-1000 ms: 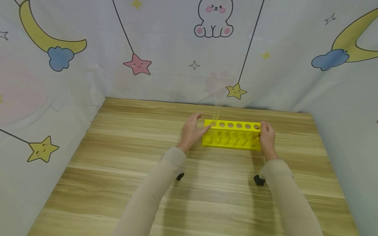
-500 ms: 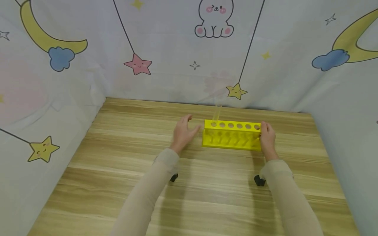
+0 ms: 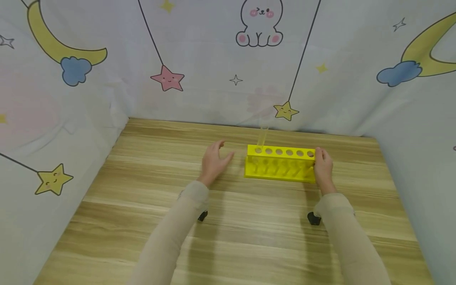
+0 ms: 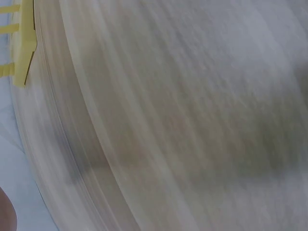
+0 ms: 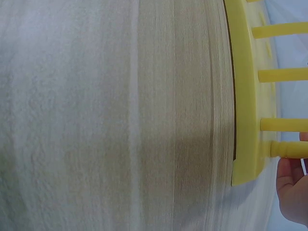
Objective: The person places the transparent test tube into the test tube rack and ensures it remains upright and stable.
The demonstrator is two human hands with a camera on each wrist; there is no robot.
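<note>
A yellow test tube rack [image 3: 281,155] with one row of holes stands upright toward the back of the table. One clear test tube [image 3: 262,136] rises from its leftmost hole, leaning slightly. My right hand [image 3: 323,168] grips the rack's right end. In the right wrist view, fingers of that hand [image 5: 294,195] curl by the end post of the rack [image 5: 245,120]. My left hand [image 3: 213,161] is held left of the rack, apart from it, thumb and fingers spread with nothing between them. The left wrist view catches only the rack's end [image 4: 26,43] and a bit of skin.
The wood-grain table [image 3: 249,237] is bounded at the back and sides by white cloth [image 3: 206,99] printed with stars and moons. Small black devices [image 3: 314,218] show beneath both sleeved wrists.
My left hand has come away from the rack's left end and moved left. The right hand keeps its grip; the rack and tube stay in place.
</note>
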